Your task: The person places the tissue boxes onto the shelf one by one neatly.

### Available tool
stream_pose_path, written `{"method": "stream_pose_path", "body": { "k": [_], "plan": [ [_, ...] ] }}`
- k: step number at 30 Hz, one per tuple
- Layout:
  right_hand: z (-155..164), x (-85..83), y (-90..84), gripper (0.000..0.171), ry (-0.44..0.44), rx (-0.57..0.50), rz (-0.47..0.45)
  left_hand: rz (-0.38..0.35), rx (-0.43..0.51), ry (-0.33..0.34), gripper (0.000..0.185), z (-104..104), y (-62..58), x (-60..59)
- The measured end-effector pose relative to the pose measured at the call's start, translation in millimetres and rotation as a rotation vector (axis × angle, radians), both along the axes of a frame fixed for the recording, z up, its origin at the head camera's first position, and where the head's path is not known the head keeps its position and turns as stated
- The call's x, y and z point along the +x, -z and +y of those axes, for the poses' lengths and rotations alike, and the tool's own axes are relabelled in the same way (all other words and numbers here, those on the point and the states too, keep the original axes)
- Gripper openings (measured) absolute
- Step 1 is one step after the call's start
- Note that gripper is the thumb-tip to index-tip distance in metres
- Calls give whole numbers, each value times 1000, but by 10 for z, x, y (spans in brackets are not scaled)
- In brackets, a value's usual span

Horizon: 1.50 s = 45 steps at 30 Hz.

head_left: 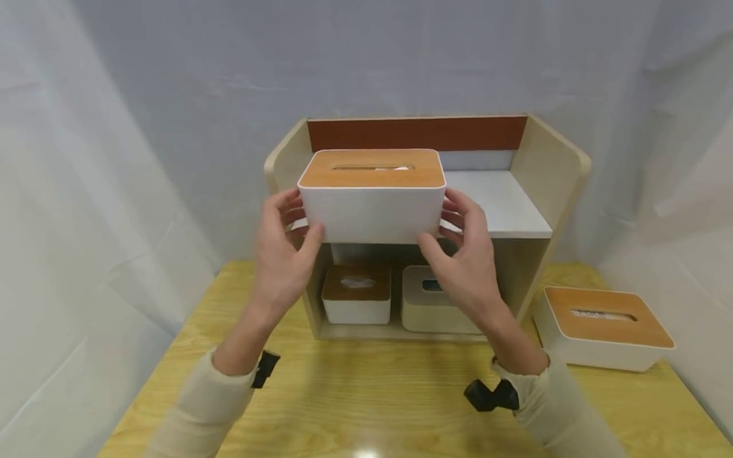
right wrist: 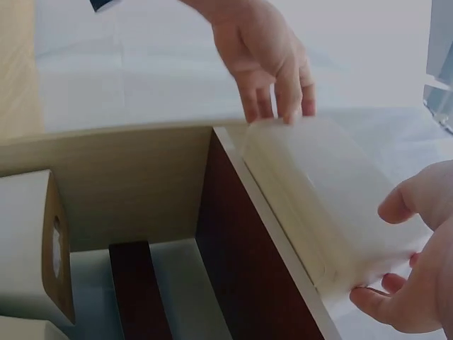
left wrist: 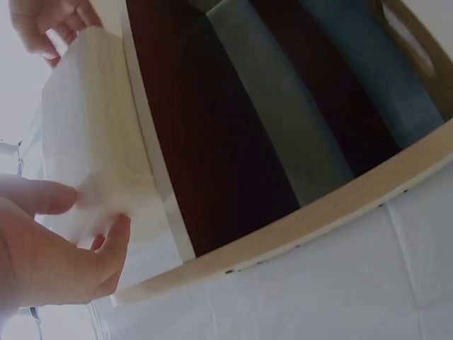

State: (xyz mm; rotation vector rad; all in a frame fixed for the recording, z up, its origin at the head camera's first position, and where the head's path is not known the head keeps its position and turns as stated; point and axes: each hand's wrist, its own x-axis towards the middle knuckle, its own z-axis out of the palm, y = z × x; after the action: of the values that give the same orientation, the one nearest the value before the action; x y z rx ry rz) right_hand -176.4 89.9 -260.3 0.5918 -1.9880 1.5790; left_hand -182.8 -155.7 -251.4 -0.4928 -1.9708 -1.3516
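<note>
- Held box (head_left: 372,210): white body, wood-toned lid with a long slot, level to the eye. It is in front of the upper shelf (head_left: 492,203), at about that height, and hides part of its front edge. Contact with the shelf cannot be confirmed.
- Left hand (head_left: 280,257): its grip holds the left end of the held box, thumb on the front face, fingers round the side.
- Right hand (head_left: 472,261): its grip holds the right end in matching fashion.
- Shelf unit (head_left: 546,152): stands on the wooden surface (head_left: 366,401); pale side panels, with a reddish-brown panel (head_left: 418,133) across the top at the back.
- Lower shelf (head_left: 397,332): carries two boxes side by side, slightly apart. Left, a brown-lidded box (head_left: 356,312) with white body; right, a cream box (head_left: 432,312) with greyish lid, partly hidden by the right hand.
- Fourth box (head_left: 607,324): white, wood-toned lid, placed on the surface beside the unit's right side, at an angle.
- White sheeting (head_left: 401,57): hangs behind the unit.
</note>
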Motion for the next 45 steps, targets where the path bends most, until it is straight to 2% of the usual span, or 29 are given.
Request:
{"method": "stream_pose_path", "body": {
  "k": [6,9,12,19,27,39,45],
  "plan": [
    [19,138,44,72,-54,44,-19,33,-32,23,55,57,79,93],
    [40,123,16,74,-61,76,-22,23,-72,24,62,77,65,104],
    [71,78,-24,75,-69,94,-49,-22,-116,32,67,92,34,90],
    [83,-78,-132,73,-98,86,-145,-115,-173,29,74,98,-40,-4],
    [28,-240,-227,74,-110,134,-231,-143,-194,20,75,77,-107,-167],
    [-51,-395,-289,74,-99,160,-258,-281,-285,-39,85,37,-163,-269],
    [-65,-437,-329,75,-123,129,-320,-298,-314,-67,86,13,-174,-319]
  ]
}}
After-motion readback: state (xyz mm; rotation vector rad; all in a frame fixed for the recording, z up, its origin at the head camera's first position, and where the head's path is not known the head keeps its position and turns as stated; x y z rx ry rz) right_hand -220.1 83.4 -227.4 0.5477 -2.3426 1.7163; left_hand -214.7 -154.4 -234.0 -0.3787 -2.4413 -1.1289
